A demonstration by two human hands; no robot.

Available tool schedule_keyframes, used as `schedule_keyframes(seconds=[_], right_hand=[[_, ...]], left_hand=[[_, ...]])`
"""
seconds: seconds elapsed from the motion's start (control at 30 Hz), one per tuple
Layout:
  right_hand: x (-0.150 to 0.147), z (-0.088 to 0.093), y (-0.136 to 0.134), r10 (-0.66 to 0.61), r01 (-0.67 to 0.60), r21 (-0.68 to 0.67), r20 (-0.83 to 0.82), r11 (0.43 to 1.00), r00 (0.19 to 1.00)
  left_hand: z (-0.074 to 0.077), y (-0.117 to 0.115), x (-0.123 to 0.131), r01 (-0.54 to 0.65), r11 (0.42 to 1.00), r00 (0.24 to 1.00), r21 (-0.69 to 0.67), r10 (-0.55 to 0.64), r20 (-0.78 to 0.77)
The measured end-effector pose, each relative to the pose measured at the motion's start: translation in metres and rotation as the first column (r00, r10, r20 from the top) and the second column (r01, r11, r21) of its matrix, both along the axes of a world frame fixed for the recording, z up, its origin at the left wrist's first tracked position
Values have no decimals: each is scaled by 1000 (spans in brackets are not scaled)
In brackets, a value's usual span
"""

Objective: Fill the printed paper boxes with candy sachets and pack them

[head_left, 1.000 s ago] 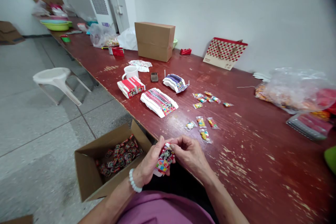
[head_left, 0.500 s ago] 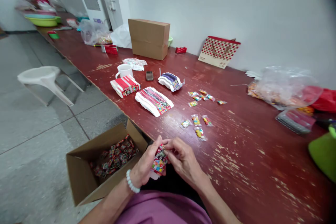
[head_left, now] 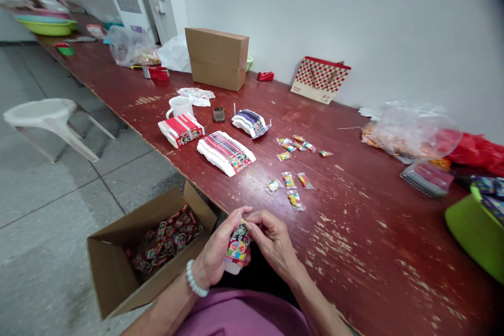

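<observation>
We see the small carton (head_left: 238, 245) at lower centre of the frame, tilted, just off the near edge of the table (head_left: 354, 210). Our left hand (head_left: 214, 258) is wrapped around its sides; our right hand (head_left: 271, 233) is narrowed to a pinch of thumb and forefinger at its upper end, though we cannot tell exactly what lies between the fingertips. A white flap shows at the lower end.

We judge it light, made of thin card, springy at the folds and easily creased, and its glossy print may slide a little under dry fingers. We would cup it by the long side edges without squeezing the broad faces, and work the end flaps with fingertips only. The candy packets (head_left: 293, 200) right of centre look soft and slick, best lifted by their crimped ends.
</observation>
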State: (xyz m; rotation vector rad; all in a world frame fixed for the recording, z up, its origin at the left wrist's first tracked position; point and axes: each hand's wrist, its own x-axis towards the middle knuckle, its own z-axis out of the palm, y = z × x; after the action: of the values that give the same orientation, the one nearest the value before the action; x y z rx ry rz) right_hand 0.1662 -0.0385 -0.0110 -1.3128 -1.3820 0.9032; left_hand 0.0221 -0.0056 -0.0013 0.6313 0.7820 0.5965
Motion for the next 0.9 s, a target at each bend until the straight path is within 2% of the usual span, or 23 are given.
schedule_keyframes(seconds=[0.1, 0.17, 0.23, 0.27, 0.3, 0.33, 0.4, 0.47, 0.53, 0.6, 0.67, 0.7, 0.73, 0.8, 0.87, 0.9], right_hand=[[3, 2, 1, 34, -49, 81, 179, 995, 983], [16, 3, 6, 52, -69, 72, 211, 995, 976], [38, 3, 13, -72, 63, 45, 239, 997, 968], [52, 1, 17, -200, 197, 40, 283, 980, 938], [66, -1, 20, -338, 340, 58, 354, 939, 872], [80, -4, 23, -424, 441, 71, 446, 895, 788], [102, -13, 26, -474, 565, 41, 598, 824, 647], [115, -22, 27, -454, 610, -8, 661, 792, 598], [120, -28, 26, -444, 612, -37, 655, 790, 612], [118, -30, 25, -441, 594, -50, 621, 803, 648], [110, -28, 23, -422, 555, -68, 573, 829, 702], [104, -26, 20, -402, 518, -83, 533, 851, 745], [96, -22, 17, -368, 465, -113, 463, 878, 806], [77, -14, 8, -249, 299, -203, 240, 933, 938], [55, -4, -2, -97, 95, -268, 8, 959, 995], [44, 2, -7, -36, 28, -262, -29, 965, 999]], left_hand=[[-6, -1, 0, 19, 999, 1000, -34, -19, -1], [-10, 0, -2, 18, 1000, 999, 4, -19, 27], [-15, 0, -8, 34, 996, 999, 81, -36, 22], [-19, 0, -12, 52, 992, 999, 118, -52, -5], [-23, 0, -17, 81, 986, 996, 143, -75, -49], [-28, 1, -23, 115, 981, 990, 156, -101, -100], [-37, 4, -38, 180, 969, 971, 172, -147, -187], [-42, 10, -55, 271, 939, 937, 211, -207, -280], [-44, 19, -71, 416, 871, 864, 263, -288, -412], [-42, 28, -85, 610, 758, 725, 232, -415, -550], [-40, 34, -94, 740, 651, 598, 171, -520, -610], [-40, 36, -97, 765, 622, 576, 165, -547, -607], [-39, 36, -98, 760, 627, 591, 172, -555, -585], [-36, 35, -96, 673, 713, 702, 197, -532, -473], [-30, 31, -89, 546, 818, 819, 183, -474, -324], [-26, 29, -84, 494, 851, 858, 178, -445, -256]])
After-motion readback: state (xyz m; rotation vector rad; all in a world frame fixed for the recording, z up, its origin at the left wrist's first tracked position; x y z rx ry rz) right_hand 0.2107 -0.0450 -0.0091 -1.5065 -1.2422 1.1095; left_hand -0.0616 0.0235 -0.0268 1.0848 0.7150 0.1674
